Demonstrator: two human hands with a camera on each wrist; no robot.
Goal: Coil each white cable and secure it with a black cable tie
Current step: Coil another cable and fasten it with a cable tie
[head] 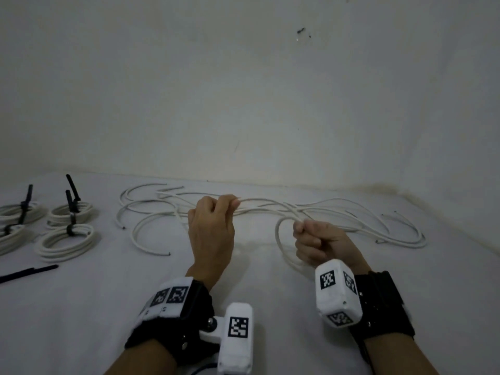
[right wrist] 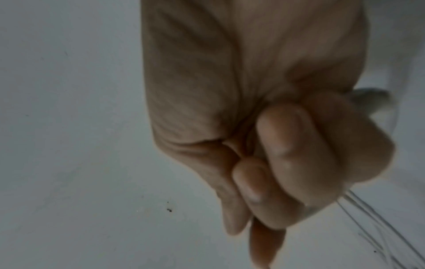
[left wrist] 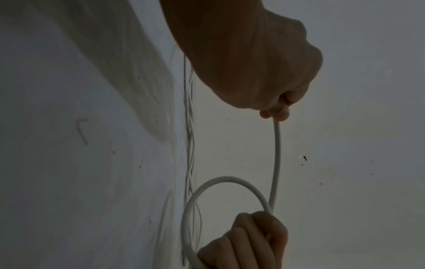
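We see thin white cable (head: 270,205) stretched taut between left hand (head: 212,226), pinching it mid-frame, and right hand (head: 318,243), fist clamped round small loop.

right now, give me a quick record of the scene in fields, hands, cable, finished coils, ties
left hand: pinches the white cable between fingertips
right hand: fist grip on the first loop of that cable
loose cables: tangled on the white surface behind the hands
finished coils: four in view at far left, each tied in black
spare cable tie: flat, near left
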